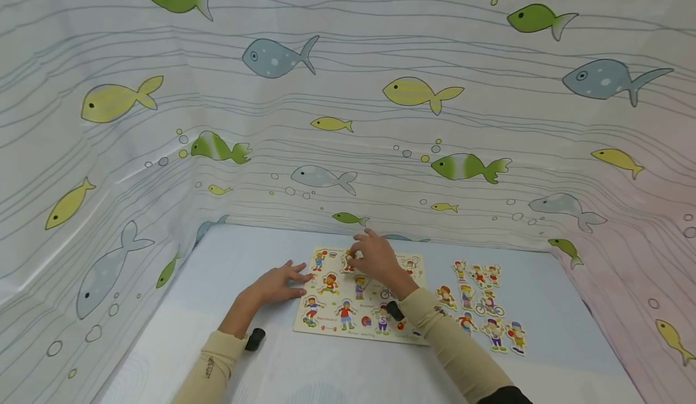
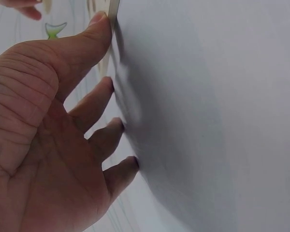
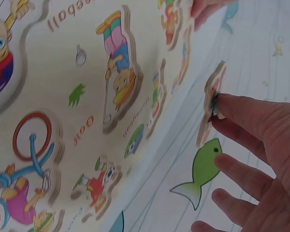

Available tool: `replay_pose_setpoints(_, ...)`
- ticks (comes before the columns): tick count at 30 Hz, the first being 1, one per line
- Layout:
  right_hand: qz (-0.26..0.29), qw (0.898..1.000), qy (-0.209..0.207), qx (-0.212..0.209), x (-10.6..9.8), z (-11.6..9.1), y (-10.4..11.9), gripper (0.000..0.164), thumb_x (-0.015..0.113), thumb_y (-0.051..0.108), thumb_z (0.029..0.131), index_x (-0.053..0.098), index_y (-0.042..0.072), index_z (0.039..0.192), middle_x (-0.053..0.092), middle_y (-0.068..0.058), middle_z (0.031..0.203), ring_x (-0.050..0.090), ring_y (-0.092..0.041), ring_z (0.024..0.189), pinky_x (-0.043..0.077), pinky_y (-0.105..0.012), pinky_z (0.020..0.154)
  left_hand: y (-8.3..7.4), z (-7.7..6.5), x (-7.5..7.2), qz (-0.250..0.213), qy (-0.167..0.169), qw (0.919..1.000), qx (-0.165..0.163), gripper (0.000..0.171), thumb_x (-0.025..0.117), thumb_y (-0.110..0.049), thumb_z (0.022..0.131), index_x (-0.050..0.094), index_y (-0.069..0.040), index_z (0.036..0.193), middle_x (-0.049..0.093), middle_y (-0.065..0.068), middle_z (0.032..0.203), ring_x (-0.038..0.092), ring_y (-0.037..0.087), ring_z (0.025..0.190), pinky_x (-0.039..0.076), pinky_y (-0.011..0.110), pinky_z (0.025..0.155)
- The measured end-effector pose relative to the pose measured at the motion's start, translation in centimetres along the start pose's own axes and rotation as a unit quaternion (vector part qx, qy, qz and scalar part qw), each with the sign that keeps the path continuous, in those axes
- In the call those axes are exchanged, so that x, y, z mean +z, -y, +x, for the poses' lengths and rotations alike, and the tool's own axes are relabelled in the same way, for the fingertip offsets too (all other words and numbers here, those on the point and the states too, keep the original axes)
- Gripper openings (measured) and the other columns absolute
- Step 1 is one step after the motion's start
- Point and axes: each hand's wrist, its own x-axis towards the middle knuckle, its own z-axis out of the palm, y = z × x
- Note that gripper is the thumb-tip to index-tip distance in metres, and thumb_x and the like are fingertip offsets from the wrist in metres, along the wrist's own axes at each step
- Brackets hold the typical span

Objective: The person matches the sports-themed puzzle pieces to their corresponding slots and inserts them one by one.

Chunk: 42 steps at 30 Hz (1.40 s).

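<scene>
A cream wooden puzzle board (image 1: 300, 323) printed with sporting figures lies flat on the table. My right hand (image 1: 375, 256) is over its upper part and pinches a small wooden puzzle piece (image 3: 213, 83) between thumb and forefinger. In the right wrist view that piece stands edge-on, apart from the board, and its picture is mostly turned away. My left hand (image 1: 280, 283) is at the board's left side, fingers spread. Its thumb (image 2: 89, 41) touches the board's edge, while the other fingertips (image 2: 113, 133) rest low beside it.
Several loose figure pieces, among them a cyclist (image 1: 489, 303) and a player with a ball (image 1: 516, 337), lie on the table right of the board. Recesses such as the golfer's (image 3: 121, 77) show in the board. A fish-patterned sheet (image 1: 370, 150) rises behind and at both sides.
</scene>
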Motion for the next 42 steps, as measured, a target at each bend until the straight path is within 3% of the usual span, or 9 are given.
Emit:
replay_pose_setpoints(13,-0.032,0.999,0.015,-0.009,1.5,1.9,2.2,0.013,0.07,0.033,0.092,0.078,0.022,0.095,0.061,-0.006,0.134,0.041,-0.032,0.138,0.04,-0.052,0.106,-0.1,0.0,-0.1,0.001,0.002,1.0,-0.004,0.045,0.072,-0.03,0.09,0.065,-0.015,0.132,0.042,0.012,0.151,0.022,0.048,0.142,0.023,0.067,0.109)
replay_pose_setpoints(25,-0.023,0.999,0.024,0.008,2.3,2.5,3.0,0.013,0.069,0.033,0.093,0.077,0.024,0.089,0.061,-0.004,0.133,0.039,-0.033,0.138,0.038,-0.055,0.106,0.1,0.1,0.1,0.012,0.001,0.9998,-0.018,0.045,0.073,-0.031,0.089,0.066,-0.017,0.131,0.044,0.007,0.151,0.024,0.044,0.144,0.026,0.065,0.109)
replay_pose_setpoints(34,-0.019,1.0,0.016,0.001,3.1,3.6,3.6,0.014,0.07,0.033,0.093,0.075,0.024,0.085,0.066,0.0,0.123,0.043,-0.032,0.136,0.04,-0.055,0.104,0.1,0.1,0.0,0.005,-0.005,1.0,0.005,0.044,0.073,-0.029,0.089,0.066,-0.016,0.13,0.044,0.011,0.15,0.025,0.048,0.142,0.027,0.065,0.108)
replay_pose_setpoints(42,-0.016,1.0,0.02,0.011,3.8,4.1,3.7,0.013,0.071,0.034,0.091,0.076,0.023,0.087,0.068,0.003,0.112,0.045,-0.03,0.134,0.043,-0.056,0.101,-0.1,0.0,-0.1,0.001,-0.003,1.0,0.005,0.044,0.073,-0.03,0.089,0.065,-0.015,0.131,0.043,0.013,0.15,0.025,0.049,0.141,0.026,0.066,0.108)
